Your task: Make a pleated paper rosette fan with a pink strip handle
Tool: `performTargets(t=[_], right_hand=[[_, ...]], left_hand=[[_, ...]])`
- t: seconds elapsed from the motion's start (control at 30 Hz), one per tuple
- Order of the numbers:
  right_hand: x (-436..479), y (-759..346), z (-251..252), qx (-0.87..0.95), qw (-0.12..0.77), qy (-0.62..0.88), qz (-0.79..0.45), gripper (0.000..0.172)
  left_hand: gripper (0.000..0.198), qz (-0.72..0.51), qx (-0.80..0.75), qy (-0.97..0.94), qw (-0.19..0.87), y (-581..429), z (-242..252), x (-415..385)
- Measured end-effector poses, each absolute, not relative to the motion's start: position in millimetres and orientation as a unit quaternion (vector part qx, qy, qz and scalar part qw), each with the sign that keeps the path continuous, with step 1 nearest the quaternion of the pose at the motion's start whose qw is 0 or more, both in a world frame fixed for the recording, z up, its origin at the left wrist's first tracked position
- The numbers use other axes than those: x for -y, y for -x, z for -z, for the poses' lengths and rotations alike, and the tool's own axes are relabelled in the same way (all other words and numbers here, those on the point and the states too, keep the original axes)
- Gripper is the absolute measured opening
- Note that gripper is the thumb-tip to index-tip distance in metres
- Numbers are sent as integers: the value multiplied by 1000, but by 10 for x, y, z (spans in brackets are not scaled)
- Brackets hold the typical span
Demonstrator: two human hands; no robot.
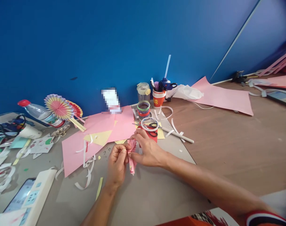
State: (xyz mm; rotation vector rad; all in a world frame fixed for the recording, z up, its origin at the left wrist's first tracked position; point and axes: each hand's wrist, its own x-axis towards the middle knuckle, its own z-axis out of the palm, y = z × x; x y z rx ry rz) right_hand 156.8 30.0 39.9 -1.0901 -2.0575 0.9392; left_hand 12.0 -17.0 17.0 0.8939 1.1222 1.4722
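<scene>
Between my two hands is a small pleated piece of pink paper (pixel 132 163), its lower end pointing down toward the table. My left hand (pixel 118 160) is closed at its left edge, thumb and forefinger pinched together on it. My right hand (pixel 147 149) grips the same paper from the right, thumb on the near side and fingers curled over the top. Just beyond my fingers lie black-handled scissors (pixel 153 134), a roll of white tape (pixel 149 124) and a red paper piece (pixel 145 142). Large pink sheets (pixel 119 124) spread behind my hands.
Two folded fans (pixel 59 107) and a bottle (pixel 40 113) stand at the left. A power strip (pixel 40 194) lies near the left front. A red cup of pens (pixel 159 99), a jar (pixel 143 92) and a grey stick (pixel 178 135) are behind. White paper strips (pixel 88 175) litter the table.
</scene>
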Motion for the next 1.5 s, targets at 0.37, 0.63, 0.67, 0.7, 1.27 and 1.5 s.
performTargets(t=[0.37, 0.63, 0.67, 0.7, 1.27, 1.5], right_hand=[[-273, -1573, -338, 817, 314, 316, -367, 71], [-288, -1652, -336, 833, 281, 382, -287, 30], [-289, -1665, -333, 834, 280, 384, -281, 27], [-291, -1681, -333, 836, 278, 385, -277, 24], [-308, -1724, -343, 874, 320, 254, -262, 34], [-350, -1672, -283, 870, 327, 259, -264, 14]], left_hand=[[37, -641, -372, -273, 614, -61, -208, 135], [17, -647, -368, -306, 594, -57, -217, 148], [15, -644, -375, -309, 591, -60, -219, 151], [13, -640, -379, -311, 591, -59, -220, 155], [14, -612, -413, -307, 601, -68, -260, 147], [8, -617, -417, -304, 595, -34, -226, 142]])
